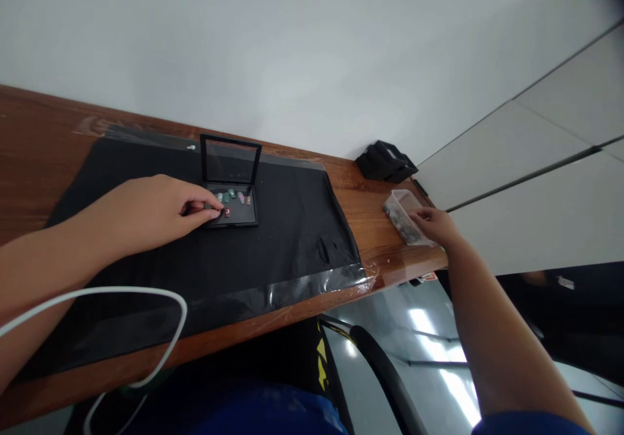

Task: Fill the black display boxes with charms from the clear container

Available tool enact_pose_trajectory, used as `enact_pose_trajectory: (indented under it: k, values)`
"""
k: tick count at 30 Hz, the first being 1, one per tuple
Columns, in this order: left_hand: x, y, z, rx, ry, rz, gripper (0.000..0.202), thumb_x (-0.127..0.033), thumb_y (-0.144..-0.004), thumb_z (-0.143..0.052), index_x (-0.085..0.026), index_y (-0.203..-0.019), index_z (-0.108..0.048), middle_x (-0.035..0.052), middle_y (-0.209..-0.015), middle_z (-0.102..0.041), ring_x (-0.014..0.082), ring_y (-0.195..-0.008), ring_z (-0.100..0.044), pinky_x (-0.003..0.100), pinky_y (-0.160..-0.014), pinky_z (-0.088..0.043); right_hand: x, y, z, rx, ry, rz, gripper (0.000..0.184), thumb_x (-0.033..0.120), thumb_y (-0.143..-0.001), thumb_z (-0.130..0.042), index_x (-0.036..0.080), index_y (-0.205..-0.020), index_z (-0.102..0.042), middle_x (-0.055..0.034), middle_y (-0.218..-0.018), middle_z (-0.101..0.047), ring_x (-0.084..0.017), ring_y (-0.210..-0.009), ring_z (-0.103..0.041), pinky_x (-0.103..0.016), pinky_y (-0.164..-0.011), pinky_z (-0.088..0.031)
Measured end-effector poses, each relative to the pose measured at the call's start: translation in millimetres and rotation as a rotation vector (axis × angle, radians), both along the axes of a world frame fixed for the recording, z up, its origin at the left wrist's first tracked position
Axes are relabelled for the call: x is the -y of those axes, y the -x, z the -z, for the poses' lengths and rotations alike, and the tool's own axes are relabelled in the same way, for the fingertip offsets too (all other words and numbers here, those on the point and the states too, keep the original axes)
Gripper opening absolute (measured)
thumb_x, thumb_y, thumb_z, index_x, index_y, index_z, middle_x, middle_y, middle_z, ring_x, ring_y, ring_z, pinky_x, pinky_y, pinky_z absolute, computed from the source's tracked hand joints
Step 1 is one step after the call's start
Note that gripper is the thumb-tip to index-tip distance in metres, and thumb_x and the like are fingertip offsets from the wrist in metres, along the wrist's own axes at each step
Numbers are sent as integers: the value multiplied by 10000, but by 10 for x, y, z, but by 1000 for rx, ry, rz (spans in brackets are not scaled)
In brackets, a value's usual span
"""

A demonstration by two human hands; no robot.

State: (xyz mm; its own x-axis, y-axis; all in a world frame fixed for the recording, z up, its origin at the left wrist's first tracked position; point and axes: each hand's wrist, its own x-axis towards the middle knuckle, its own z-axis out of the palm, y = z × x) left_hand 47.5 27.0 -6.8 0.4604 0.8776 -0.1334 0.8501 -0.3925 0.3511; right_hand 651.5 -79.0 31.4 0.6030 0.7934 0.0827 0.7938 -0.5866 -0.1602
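Observation:
My left hand (156, 210) reaches over the left part of a shallow black case (247, 217) whose clear-windowed lid (231, 160) stands up. Thumb and forefinger are pinched together at the case floor, touching or almost touching a small dark red piece (227, 212); what they hold, if anything, is too small to make out. Several small green, pink and orange pieces (240, 197), shaped like press-on nails, lie in the case. My right hand (435, 225) has its fingers closed inside a clear plastic tub (402, 194) of small greyish-green pieces; their grip is hidden.
A black mat (287, 240) is taped to the wooden table (363, 210). Black stacked trays (387, 160) stand by the wall at the back right. A white cable (141, 290) loops over the front left edge. A black chair armrest (385, 370) is below the table edge.

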Motion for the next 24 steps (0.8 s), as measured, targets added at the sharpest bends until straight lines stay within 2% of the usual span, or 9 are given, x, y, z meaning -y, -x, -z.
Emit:
enact_pose_trajectory:
  k: [4, 6, 8, 11, 13, 16, 20, 22, 24]
  values:
    - [-15, -10, 15, -4, -27, 31, 575, -653, -925, -443, -364, -1208, -851, 22, -846, -798, 236, -702, -700, 349, -633, -439, -43, 229, -216, 82, -179, 62, 186, 328, -933, -634, 176, -905, -739, -163, -884, -780, -277, -795, -676, -379, -732, -486]
    - [-22, -14, 24, 0, -46, 28, 543, -626, -919, -453, -369, -1179, -854, 18, -803, -781, 231, -672, -689, 348, -618, -428, -72, 405, -337, 108, -266, 43, 204, 327, -965, -605, 162, -978, -724, -187, -969, -785, -273, -822, -676, -379, -739, -485]
    - [-20, -15, 31, 12, -67, 25, 514, -605, -911, -470, -370, -1158, -855, 12, -788, -776, 227, -658, -687, 347, -609, -429, -102, 644, -451, 129, -338, -15, 205, 338, -991, -588, 174, -1039, -701, -173, -1032, -784, -258, -867, -683, -362, -760, -488]
    - [21, -21, 19, 54, -104, 35, 484, -580, -922, -503, -356, -1193, -836, -23, -763, -767, 200, -626, -676, 331, -588, -423, -166, 1135, -566, 131, -397, -197, 134, 346, -992, -622, 223, -1009, -672, -105, -1019, -773, -220, -884, -681, -340, -800, -492]
    - [66, -28, -11, 88, -168, 63, 465, -534, -972, -471, -340, -1219, -814, -65, -769, -758, 171, -635, -679, 308, -599, -421, -238, 1531, -577, 8, -430, -494, 86, 306, -993, -619, 225, -994, -648, -87, -955, -754, -200, -804, -665, -343, -759, -486]
    - [99, -24, -67, 89, -245, 76, 477, -473, -1029, -404, -314, -1212, -813, -77, -806, -764, 172, -680, -705, 303, -624, -439, -397, 2160, -472, -209, -474, -851, 66, 291, -1010, -608, 239, -971, -594, -39, -878, -703, -179, -762, -638, -326, -729, -471]
    - [34, 44, -104, 63, -262, 10, 462, -564, -963, -504, -359, -1223, -827, -30, -800, -800, 224, -635, -703, 345, -565, -423, -621, 2890, -173, -404, -331, -1176, 70, 237, -1042, -541, 225, -978, -568, -18, -885, -659, -151, -772, -589, -300, -742, -450]
    - [2, 80, -104, 88, -277, 20, 468, -597, -965, -493, -378, -1215, -822, -21, -821, -809, 233, -641, -712, 352, -561, -428, -709, 3159, 0, -539, -284, -1251, 77, 248, -1053, -544, 218, -984, -559, 0, -879, -644, -135, -747, -557, -293, -736, -432]
    - [3, 89, -97, 121, -273, 47, 478, -616, -988, -467, -373, -1208, -816, -20, -819, -798, 230, -646, -711, 347, -563, -430, -775, 3361, 164, -704, -253, -1264, 103, 289, -1069, -553, 217, -996, -558, 12, -871, -639, -130, -738, -541, -289, -737, -429]
